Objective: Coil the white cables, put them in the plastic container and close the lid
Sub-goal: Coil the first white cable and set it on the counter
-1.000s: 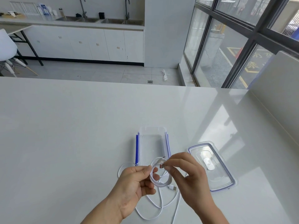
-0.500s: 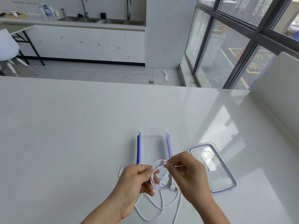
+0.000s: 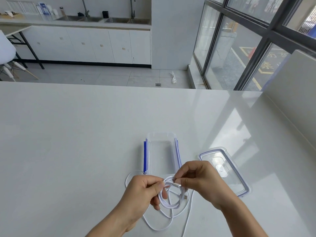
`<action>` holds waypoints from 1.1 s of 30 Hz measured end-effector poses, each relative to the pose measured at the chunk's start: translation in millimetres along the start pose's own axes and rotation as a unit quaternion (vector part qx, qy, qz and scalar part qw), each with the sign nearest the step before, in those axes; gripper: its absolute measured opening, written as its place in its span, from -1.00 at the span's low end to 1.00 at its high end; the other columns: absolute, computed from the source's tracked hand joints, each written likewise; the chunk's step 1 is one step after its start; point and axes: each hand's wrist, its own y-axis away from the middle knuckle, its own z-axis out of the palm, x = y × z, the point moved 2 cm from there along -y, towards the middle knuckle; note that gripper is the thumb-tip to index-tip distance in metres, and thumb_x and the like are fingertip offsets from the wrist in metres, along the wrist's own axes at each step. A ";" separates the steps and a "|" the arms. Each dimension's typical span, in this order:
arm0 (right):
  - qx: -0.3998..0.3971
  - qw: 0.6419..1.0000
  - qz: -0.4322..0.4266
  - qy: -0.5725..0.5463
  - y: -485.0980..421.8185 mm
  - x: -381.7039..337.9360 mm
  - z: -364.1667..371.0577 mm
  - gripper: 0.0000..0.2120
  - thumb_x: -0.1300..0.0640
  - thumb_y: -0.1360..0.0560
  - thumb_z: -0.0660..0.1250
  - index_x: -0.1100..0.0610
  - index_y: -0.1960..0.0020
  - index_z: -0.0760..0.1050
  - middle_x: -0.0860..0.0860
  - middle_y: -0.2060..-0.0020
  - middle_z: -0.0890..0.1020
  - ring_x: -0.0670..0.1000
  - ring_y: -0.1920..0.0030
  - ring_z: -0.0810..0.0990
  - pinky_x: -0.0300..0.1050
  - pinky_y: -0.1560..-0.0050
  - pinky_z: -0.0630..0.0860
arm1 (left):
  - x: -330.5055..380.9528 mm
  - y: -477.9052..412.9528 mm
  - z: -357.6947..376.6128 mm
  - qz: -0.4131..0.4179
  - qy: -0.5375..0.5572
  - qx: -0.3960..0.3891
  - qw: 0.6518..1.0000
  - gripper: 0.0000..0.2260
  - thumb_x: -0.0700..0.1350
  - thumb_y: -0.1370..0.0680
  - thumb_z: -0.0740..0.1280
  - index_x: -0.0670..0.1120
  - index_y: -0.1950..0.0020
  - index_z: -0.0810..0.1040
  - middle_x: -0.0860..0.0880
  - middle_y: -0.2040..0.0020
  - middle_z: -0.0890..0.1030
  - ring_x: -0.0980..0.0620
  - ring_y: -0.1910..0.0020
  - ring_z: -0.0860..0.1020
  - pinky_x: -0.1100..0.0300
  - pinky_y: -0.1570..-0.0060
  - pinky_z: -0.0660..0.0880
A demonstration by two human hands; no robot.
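White cable (image 3: 169, 206) light, limp, springy (loops may unwind); left hand (image 3: 143, 190) and right hand (image 3: 200, 178) fingers pinch coil top; best held there.

White cable (image 3: 168, 205) on a white table (image 3: 68, 142); clear container (image 3: 161, 151) with blue side clips; clear lid (image 3: 227, 175), blue-edged.

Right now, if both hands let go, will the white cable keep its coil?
Probably not: only the left hand and right hand hold the white cable in loops. It seems floppy and light; the loose lengths lie slack on the table.
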 end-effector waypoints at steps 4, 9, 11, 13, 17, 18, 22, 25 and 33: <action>-0.019 0.999 0.043 0.008 -3.2 3.7 -2.7 -0.81 0.40 -0.37 0.53 0.25 0.08 0.59 0.17 0.24 0.70 0.07 0.29 0.64 -0.07 0.20 0.58 | 3.7 1.3 0.5 0.021 -0.068 -0.015 0.997 -0.61 -0.29 -0.61 0.28 -0.03 0.36 0.67 -0.04 0.36 0.65 0.02 0.45 0.47 0.19 0.36 0.52; -0.063 0.995 0.073 0.039 -6.5 4.8 -2.3 -0.89 0.31 -0.39 0.55 0.24 0.12 0.66 0.09 0.32 0.67 0.02 0.33 0.59 -0.12 0.24 0.51 | 5.2 2.2 0.3 0.019 -0.080 -0.037 0.996 -0.60 -0.28 -0.61 0.28 -0.01 0.38 0.67 -0.03 0.36 0.65 0.05 0.45 0.48 0.21 0.36 0.53; -0.061 0.996 0.066 0.018 -6.3 5.3 1.3 -0.90 0.31 -0.40 0.54 0.28 0.16 0.62 0.07 0.36 0.65 0.01 0.36 0.55 -0.17 0.27 0.46 | 3.3 1.4 -0.5 0.008 -0.053 -0.038 0.998 -0.65 -0.29 -0.61 0.28 -0.08 0.32 0.69 -0.08 0.33 0.66 0.03 0.45 0.47 0.17 0.36 0.53; -0.049 0.997 0.059 -0.023 -4.6 7.7 6.5 -0.87 0.27 -0.40 0.55 0.25 0.18 0.59 0.06 0.38 0.62 0.00 0.38 0.52 -0.19 0.30 0.43 | 0.3 0.3 -2.0 -0.007 -0.022 -0.037 0.999 -0.71 -0.29 -0.61 0.28 -0.16 0.25 0.70 -0.12 0.32 0.65 0.02 0.46 0.46 0.14 0.38 0.52; -0.024 0.987 0.070 -0.145 -0.1 20.4 20.5 -0.82 0.18 -0.35 0.56 0.19 0.20 0.56 0.13 0.33 0.58 0.02 0.35 0.46 -0.18 0.32 0.36 | -3.1 -0.5 -4.6 -0.029 0.011 -0.039 0.999 -0.78 -0.25 -0.61 0.30 -0.23 0.16 0.70 -0.14 0.30 0.64 0.00 0.47 0.46 0.14 0.38 0.50; -0.025 0.979 0.080 -0.186 0.5 24.8 24.1 -0.80 0.18 -0.34 0.56 0.19 0.21 0.55 0.13 0.33 0.58 0.02 0.37 0.46 -0.18 0.34 0.35 | -2.9 -0.2 -4.7 -0.026 0.003 -0.044 0.999 -0.78 -0.25 -0.61 0.31 -0.21 0.17 0.70 -0.14 0.30 0.65 -0.01 0.46 0.46 0.13 0.37 0.51; -0.017 0.955 0.101 -0.278 3.8 34.7 31.3 -0.72 0.16 -0.27 0.62 0.20 0.21 0.53 0.14 0.32 0.56 0.03 0.36 0.45 -0.15 0.36 0.33 | -0.2 -0.8 -3.1 -0.029 -0.021 -0.059 0.998 -0.79 -0.23 -0.60 0.33 -0.15 0.18 0.70 -0.14 0.30 0.66 0.01 0.44 0.46 0.11 0.37 0.52; -0.010 0.944 0.092 -0.317 7.1 33.4 36.8 -0.72 0.08 -0.33 0.58 0.18 0.21 0.52 0.14 0.29 0.55 0.04 0.33 0.44 -0.15 0.32 0.37 | 0.0 -1.9 -2.1 -0.039 0.000 -0.051 0.998 -0.80 -0.22 -0.60 0.33 -0.15 0.18 0.70 -0.14 0.31 0.65 0.02 0.46 0.45 0.13 0.39 0.50; 0.011 0.946 0.072 -0.315 19.1 32.0 23.0 -0.75 0.32 -0.48 0.39 0.37 -0.13 0.65 0.34 -0.01 0.66 0.19 0.12 0.58 0.01 -0.01 0.58 | -5.7 -7.2 -7.6 -0.037 0.051 -0.012 0.998 -0.83 -0.23 -0.59 0.34 -0.27 0.10 0.69 -0.14 0.32 0.63 0.00 0.46 0.42 0.15 0.43 0.48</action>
